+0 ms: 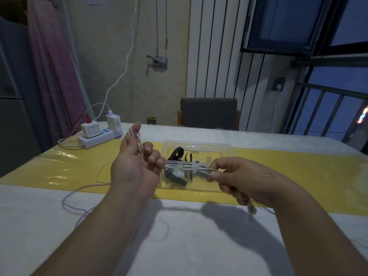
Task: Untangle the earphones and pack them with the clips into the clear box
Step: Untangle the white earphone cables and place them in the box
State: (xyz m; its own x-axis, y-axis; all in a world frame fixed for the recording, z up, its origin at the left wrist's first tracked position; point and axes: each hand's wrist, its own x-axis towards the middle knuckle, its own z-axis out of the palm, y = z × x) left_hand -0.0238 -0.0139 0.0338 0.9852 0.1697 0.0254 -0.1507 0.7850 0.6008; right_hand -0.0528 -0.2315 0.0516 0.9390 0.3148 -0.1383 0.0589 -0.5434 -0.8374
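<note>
white earphone cord [188, 167] stretches taut between both hands at mid-frame. left hand [135, 166], palm up, has it looped round the thumb with fingers curled over the strands; right hand [245, 180] pinches the other end. just behind, the clear box [199, 144] sits on a yellow mat [69, 168], black clips [176, 153] inside. a purple cord [69, 197] trails lower left.

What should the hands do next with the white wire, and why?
Probably wrap another loop round the left hand: white cord circles its fingers, the right hand pinches the strands taut, and loose cord lies on the yellow mat.
</note>
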